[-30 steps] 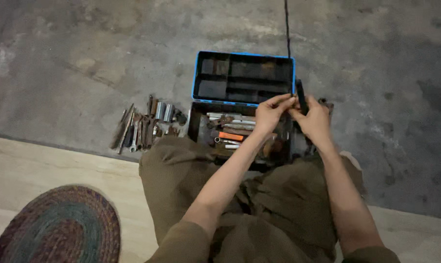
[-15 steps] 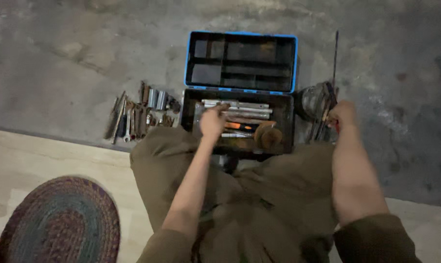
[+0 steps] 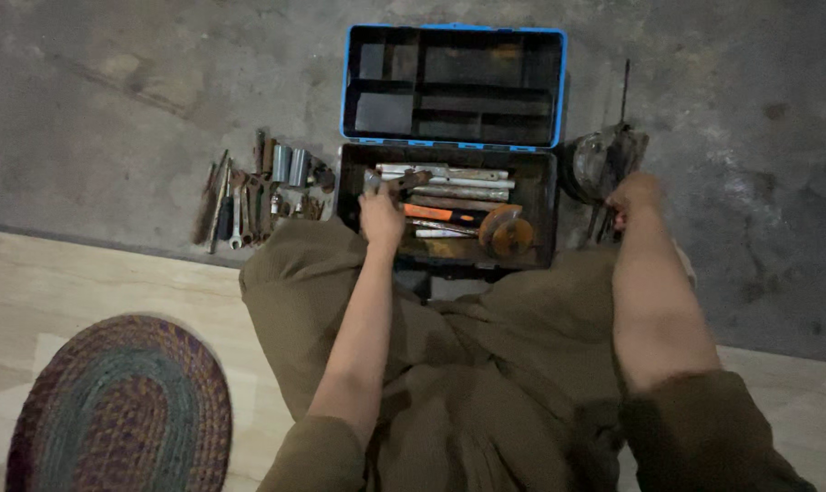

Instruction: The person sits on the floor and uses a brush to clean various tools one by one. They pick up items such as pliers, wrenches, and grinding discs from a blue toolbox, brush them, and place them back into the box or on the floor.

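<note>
An open blue-rimmed black toolbox (image 3: pixel 538 182) stands on the concrete floor in front of my knees, its lid (image 3: pixel 454 84) laid back and showing dark compartments. Inside lie long metal tools (image 3: pixel 445 173), an orange-handled tool (image 3: pixel 440 215) and a rusty round disc (image 3: pixel 507 233). My left hand (image 3: pixel 381 214) is inside the box's left end, shut on a small grey metal tool (image 3: pixel 387 182). My right hand (image 3: pixel 633 196) is to the right of the box, fingers curled at a pile of dark tools (image 3: pixel 604 159) on the floor; its grip is hidden.
A row of rusty wrenches, sockets and other hand tools (image 3: pixel 258 187) lies on the floor left of the box. A braided oval rug (image 3: pixel 121 405) sits at the lower left on the pale wooden floor (image 3: pixel 85 282). My olive trousers (image 3: pixel 467 364) fill the foreground.
Both hands were together over the box's right side a second ago. They have parted: the left went into the box's left end, the right went out to the pile on the right.
</note>
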